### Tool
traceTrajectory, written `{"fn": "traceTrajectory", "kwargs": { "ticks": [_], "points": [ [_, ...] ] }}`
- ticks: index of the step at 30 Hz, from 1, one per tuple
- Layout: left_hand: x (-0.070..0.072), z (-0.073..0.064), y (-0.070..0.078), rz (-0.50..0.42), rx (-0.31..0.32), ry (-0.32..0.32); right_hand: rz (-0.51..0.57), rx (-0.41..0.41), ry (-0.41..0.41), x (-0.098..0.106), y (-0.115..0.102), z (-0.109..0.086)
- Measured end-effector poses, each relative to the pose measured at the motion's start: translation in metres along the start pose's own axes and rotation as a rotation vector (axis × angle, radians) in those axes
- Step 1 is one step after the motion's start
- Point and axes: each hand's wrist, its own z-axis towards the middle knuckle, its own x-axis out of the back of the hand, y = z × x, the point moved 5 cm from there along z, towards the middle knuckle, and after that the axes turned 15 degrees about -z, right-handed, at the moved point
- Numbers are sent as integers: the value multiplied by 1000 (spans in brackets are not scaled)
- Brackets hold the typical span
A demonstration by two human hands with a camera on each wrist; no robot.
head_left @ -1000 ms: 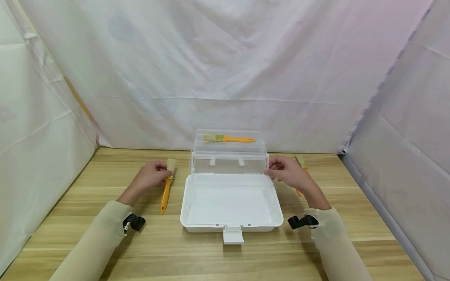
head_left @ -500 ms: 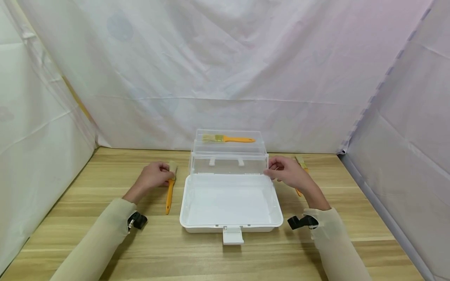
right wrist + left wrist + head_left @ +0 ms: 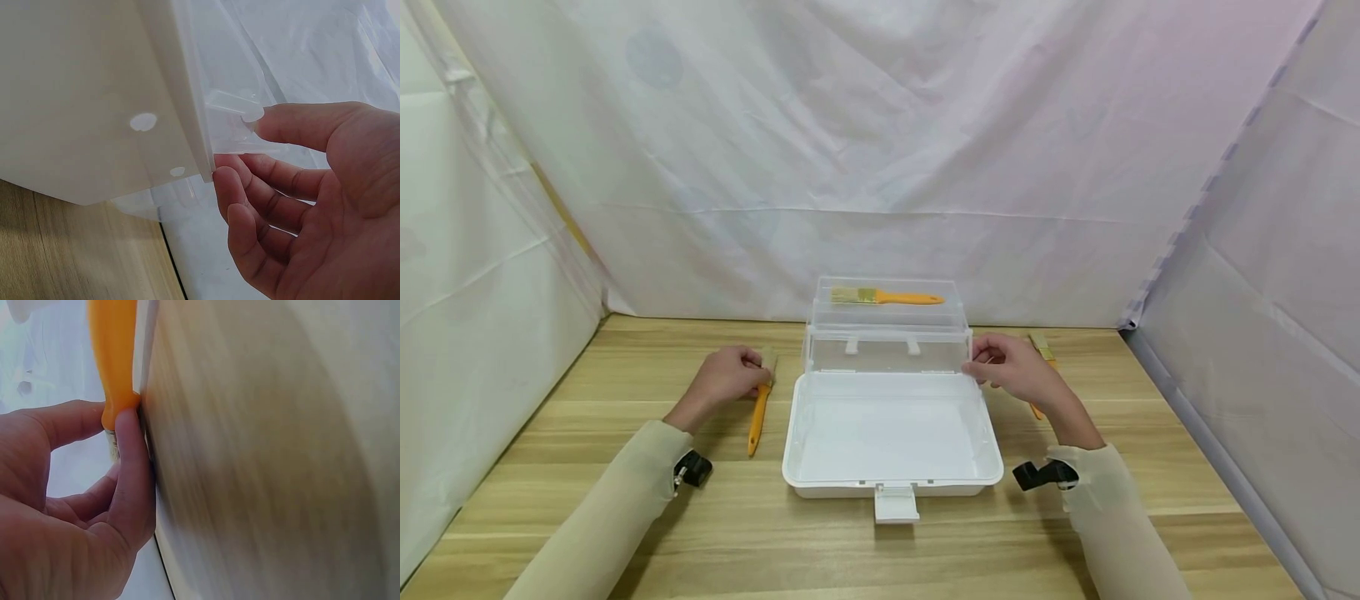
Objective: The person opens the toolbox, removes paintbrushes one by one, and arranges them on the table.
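Note:
My left hand (image 3: 730,375) pinches a paintbrush (image 3: 759,421) near where its orange handle meets the metal band, left of the white box. In the left wrist view thumb and fingers close on the base of the orange handle (image 3: 114,356), right at the tabletop. The white box (image 3: 891,437) stands with its clear lid (image 3: 891,354) tipped back. My right hand (image 3: 1015,367) holds the lid's right edge by the hinge; in the right wrist view the thumb presses the clear plastic (image 3: 234,103), with curled fingers opposite. A second paintbrush (image 3: 910,298) lies horizontally on the raised lid.
A third paintbrush (image 3: 1043,348) lies on the wooden table (image 3: 647,358) behind the right wrist, partly hidden. The box's latch (image 3: 896,505) hangs open at its front. White cloth (image 3: 880,167) encloses the table at the back and sides.
My left hand has shifted slightly to the right with the paintbrush, and less of the bristles shows. The right hand and box have hardly moved.

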Motion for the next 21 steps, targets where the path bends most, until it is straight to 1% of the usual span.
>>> {"fn": "traceTrajectory", "kwargs": {
  "ticks": [10, 21],
  "points": [
    [5, 5, -5, 77, 24, -4, -5, -3, -3, 0, -1, -1],
    [7, 5, -7, 84, 38, 3, -9, -11, -1, 0, 0, 0]
  ]
}}
